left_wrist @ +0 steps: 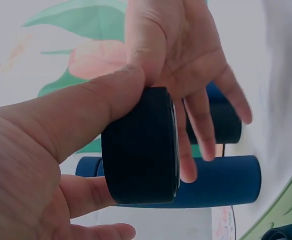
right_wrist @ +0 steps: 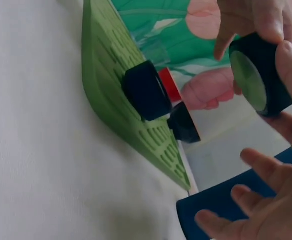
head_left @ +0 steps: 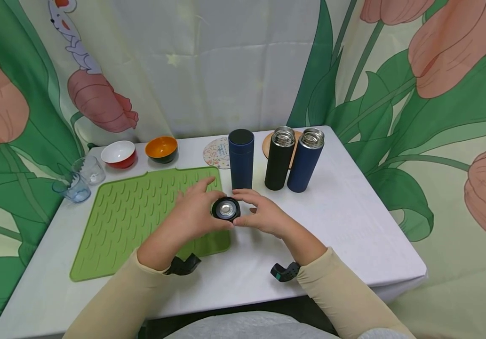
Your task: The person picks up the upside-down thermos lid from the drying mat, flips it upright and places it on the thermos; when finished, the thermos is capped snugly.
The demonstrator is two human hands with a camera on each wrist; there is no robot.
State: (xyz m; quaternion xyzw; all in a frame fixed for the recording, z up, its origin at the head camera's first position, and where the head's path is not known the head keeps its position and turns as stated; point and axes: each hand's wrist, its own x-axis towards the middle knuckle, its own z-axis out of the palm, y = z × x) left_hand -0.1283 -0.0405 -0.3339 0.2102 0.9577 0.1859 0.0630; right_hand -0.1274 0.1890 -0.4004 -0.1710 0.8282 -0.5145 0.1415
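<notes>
Both hands hold a black bottle lid (head_left: 226, 208) in front of the body, its silvery inner side tilted up toward the head camera. My left hand (head_left: 196, 209) pinches it from the left between thumb and fingers. From the other side, the thumb and index finger of my right hand (head_left: 264, 214) grip its edge; the remaining fingers are spread in the right wrist view. Just behind stands a lidded navy bottle (head_left: 241, 160). To its right are a black bottle (head_left: 279, 160) and a blue bottle (head_left: 305, 162), both lidless with steel necks.
A green drying mat (head_left: 115, 226) lies on the left, with another dark lid (right_wrist: 144, 91) on it. Beyond it stand a red-and-white bowl (head_left: 119, 155), an orange-and-black bowl (head_left: 161, 149) and two glasses (head_left: 73, 189). Round coasters (head_left: 216, 153) lie behind the bottles.
</notes>
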